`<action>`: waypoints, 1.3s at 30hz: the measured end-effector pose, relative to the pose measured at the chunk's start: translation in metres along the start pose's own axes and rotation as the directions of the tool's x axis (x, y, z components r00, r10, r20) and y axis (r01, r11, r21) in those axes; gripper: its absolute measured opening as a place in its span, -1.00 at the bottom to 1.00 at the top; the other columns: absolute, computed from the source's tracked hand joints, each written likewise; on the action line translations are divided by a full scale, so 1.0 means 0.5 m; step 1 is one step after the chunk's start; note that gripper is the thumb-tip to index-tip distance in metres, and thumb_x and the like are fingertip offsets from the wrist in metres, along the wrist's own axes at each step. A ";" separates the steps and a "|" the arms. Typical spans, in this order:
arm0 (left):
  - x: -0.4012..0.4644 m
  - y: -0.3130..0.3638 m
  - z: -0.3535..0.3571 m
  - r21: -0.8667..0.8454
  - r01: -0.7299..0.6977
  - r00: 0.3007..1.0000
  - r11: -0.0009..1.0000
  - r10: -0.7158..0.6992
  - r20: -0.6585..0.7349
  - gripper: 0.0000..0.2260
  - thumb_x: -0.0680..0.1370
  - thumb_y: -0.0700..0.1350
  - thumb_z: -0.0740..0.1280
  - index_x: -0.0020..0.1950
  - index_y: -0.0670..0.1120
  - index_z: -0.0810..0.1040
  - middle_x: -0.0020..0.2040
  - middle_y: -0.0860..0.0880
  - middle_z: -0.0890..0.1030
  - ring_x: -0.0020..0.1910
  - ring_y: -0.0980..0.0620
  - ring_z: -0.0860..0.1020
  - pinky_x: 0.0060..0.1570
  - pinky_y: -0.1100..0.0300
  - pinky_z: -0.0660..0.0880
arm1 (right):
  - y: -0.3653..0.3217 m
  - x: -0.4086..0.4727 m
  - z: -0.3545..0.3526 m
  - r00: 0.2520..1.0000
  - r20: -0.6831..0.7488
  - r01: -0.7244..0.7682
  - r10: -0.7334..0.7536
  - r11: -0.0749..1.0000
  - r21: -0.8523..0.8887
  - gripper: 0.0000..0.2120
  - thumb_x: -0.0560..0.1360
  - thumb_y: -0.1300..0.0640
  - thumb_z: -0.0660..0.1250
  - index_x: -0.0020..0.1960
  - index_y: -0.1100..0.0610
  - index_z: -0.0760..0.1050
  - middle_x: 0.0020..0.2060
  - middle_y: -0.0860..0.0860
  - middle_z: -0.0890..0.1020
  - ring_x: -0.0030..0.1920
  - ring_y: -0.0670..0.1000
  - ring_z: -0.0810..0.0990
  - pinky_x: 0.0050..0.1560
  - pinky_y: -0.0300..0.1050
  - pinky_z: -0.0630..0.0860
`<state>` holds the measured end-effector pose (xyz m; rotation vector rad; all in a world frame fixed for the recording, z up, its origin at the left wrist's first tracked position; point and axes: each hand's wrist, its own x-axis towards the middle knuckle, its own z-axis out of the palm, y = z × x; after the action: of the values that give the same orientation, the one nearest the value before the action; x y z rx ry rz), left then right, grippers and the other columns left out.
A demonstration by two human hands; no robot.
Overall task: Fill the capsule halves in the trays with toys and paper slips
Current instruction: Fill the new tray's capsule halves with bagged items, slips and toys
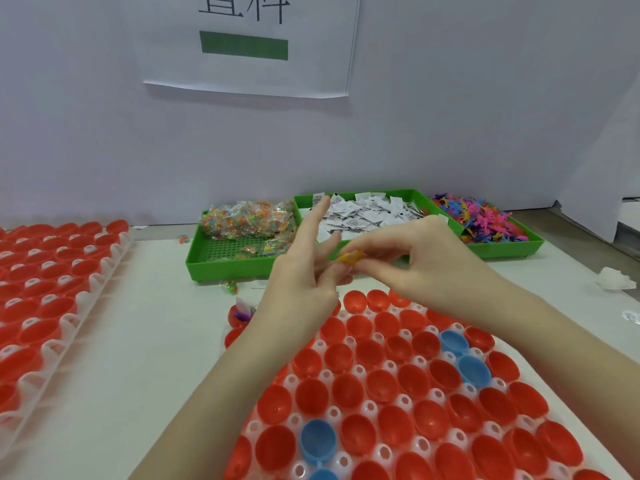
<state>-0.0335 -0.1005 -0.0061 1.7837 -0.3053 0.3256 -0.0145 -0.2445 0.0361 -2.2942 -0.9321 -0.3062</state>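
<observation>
A white tray point(446, 398) in front of me holds many red capsule halves point(382, 384) and a few blue ones point(317, 441), all seen hollow side up. One red half point(239, 315) at the tray's far left corner has a purple toy and a slip in it. Both hands meet above the tray's far edge. My right hand point(426, 261) pinches a small yellow toy point(348, 258) at its fingertips. My left hand point(304, 271) touches the same toy with its lower fingers, while its index finger points up and away.
Three green bins stand at the back: bagged colourful bits point(242, 223), paper slips point(367, 211), small plastic toys point(485, 220). A second tray of red halves point(45, 289) lies at the left. A crumpled paper point(614, 278) sits at the right. A white wall rises behind.
</observation>
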 end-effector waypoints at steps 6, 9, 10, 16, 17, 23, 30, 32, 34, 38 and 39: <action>0.057 -0.030 -0.033 0.635 -0.024 0.968 0.772 -0.140 0.207 -0.34 0.38 0.17 0.40 0.42 0.03 0.30 0.37 0.08 0.39 0.35 0.10 0.34 0.29 0.17 0.25 | 0.074 0.004 0.001 0.979 0.088 -0.188 0.184 0.981 0.042 -0.87 0.43 0.30 0.37 -0.11 0.14 0.65 -0.27 -0.02 0.66 -0.26 -0.09 0.61 -0.17 -0.29 0.53; 0.077 -0.048 -0.016 0.820 -0.135 0.918 0.557 -0.241 0.314 -0.33 0.38 0.32 0.30 0.39 0.00 0.34 0.31 0.05 0.47 0.30 0.03 0.41 0.30 0.06 0.25 | 0.091 0.002 0.020 0.964 0.142 -0.229 0.225 0.973 0.009 -0.89 0.43 0.28 0.36 -0.10 0.14 0.64 -0.28 -0.03 0.65 -0.27 -0.09 0.59 -0.18 -0.33 0.50; 0.083 -0.053 -0.009 0.841 -0.169 0.904 0.513 -0.260 0.340 -0.35 0.39 0.34 0.26 0.35 -0.01 0.39 0.26 0.05 0.51 0.25 0.03 0.45 0.26 0.07 0.26 | 0.093 0.001 0.026 0.962 0.151 -0.227 0.226 0.974 -0.013 -0.88 0.43 0.27 0.35 -0.09 0.14 0.64 -0.28 -0.02 0.64 -0.27 -0.11 0.57 -0.18 -0.35 0.48; 0.100 -0.084 0.013 0.821 -0.183 0.853 0.540 -0.328 0.406 -0.53 0.41 0.31 0.27 0.14 0.02 0.56 0.07 0.11 0.61 0.09 0.05 0.53 0.10 0.10 0.29 | 0.100 -0.002 0.049 0.951 0.219 -0.190 0.220 0.971 -0.148 -0.84 0.45 0.24 0.30 -0.03 0.10 0.61 -0.18 0.02 0.66 -0.19 -0.04 0.58 -0.09 -0.13 0.51; 0.100 -0.088 0.016 0.801 -0.170 0.850 0.573 -0.326 0.413 -0.58 0.42 0.29 0.29 0.08 0.01 0.58 -0.01 0.10 0.63 0.03 0.05 0.54 0.05 0.12 0.32 | 0.101 -0.003 0.051 0.948 0.231 -0.181 0.218 0.968 -0.174 -0.84 0.46 0.22 0.30 -0.01 0.10 0.61 -0.15 0.02 0.65 -0.16 -0.02 0.58 -0.07 -0.09 0.50; 0.101 -0.096 0.023 0.743 -0.203 0.866 0.638 -0.237 0.441 -0.70 0.44 0.17 0.35 -0.08 -0.06 0.62 -0.41 0.12 0.41 -0.27 0.05 0.42 -0.20 0.18 0.28 | 0.100 -0.007 0.063 0.936 0.293 -0.084 0.193 0.934 -0.347 -0.81 0.50 0.17 0.25 0.03 0.13 0.59 -0.03 0.03 0.51 -0.02 0.00 0.49 -0.02 -0.12 0.39; 0.099 -0.098 0.025 0.739 -0.208 0.877 0.641 -0.212 0.432 -0.72 0.43 0.10 0.40 -0.16 -0.13 0.57 -0.34 0.01 0.49 -0.25 -0.03 0.49 -0.25 0.17 0.33 | 0.088 0.012 0.071 0.946 0.221 -0.151 0.236 0.927 -0.345 -0.83 0.39 0.21 0.32 -0.04 0.06 0.59 -0.16 -0.01 0.64 -0.05 0.05 0.56 -0.04 -0.02 0.49; 0.099 -0.096 0.026 0.754 -0.203 0.873 0.625 -0.233 0.428 -0.69 0.43 0.13 0.38 -0.13 -0.13 0.59 -0.34 0.05 0.47 -0.25 0.01 0.48 -0.25 0.19 0.31 | 0.095 0.010 0.068 0.952 0.162 -0.209 0.260 0.939 -0.274 -0.82 0.36 0.21 0.37 -0.07 0.00 0.56 -0.28 -0.14 0.60 -0.12 -0.05 0.56 -0.05 -0.06 0.50; 0.099 -0.091 0.025 0.766 -0.207 0.866 0.609 -0.251 0.433 -0.68 0.45 0.16 0.35 -0.09 -0.10 0.61 -0.29 0.04 0.51 -0.21 0.01 0.50 -0.23 0.18 0.31 | 0.099 0.010 0.062 0.943 0.168 -0.255 0.288 0.947 -0.195 -0.75 0.33 0.22 0.40 -0.06 -0.06 0.50 -0.33 -0.19 0.57 -0.16 -0.10 0.54 -0.05 -0.07 0.50; 0.100 -0.086 0.021 0.788 -0.231 0.852 0.571 -0.272 0.447 -0.58 0.43 0.24 0.32 0.05 -0.07 0.61 -0.14 0.04 0.61 -0.04 -0.01 0.55 -0.09 0.15 0.37 | 0.102 0.011 0.039 0.934 0.207 -0.281 0.290 0.957 -0.075 -0.69 0.29 0.17 0.48 -0.05 -0.10 0.52 -0.22 -0.21 0.59 -0.14 -0.15 0.54 -0.05 -0.22 0.49; 0.100 -0.085 0.016 0.789 -0.223 0.849 0.572 -0.283 0.445 -0.53 0.41 0.27 0.32 0.07 -0.09 0.60 -0.05 0.03 0.64 0.01 -0.01 0.55 -0.02 0.14 0.38 | 0.104 0.010 0.026 0.938 0.207 -0.277 0.278 0.960 -0.036 -0.69 0.28 0.16 0.50 -0.07 -0.12 0.52 -0.20 -0.22 0.59 -0.15 -0.18 0.54 -0.10 -0.33 0.47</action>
<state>0.0293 -0.1003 -0.0272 2.8373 -0.5794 -0.1236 0.0247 -0.2617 0.0038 -2.4596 -0.6914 0.0569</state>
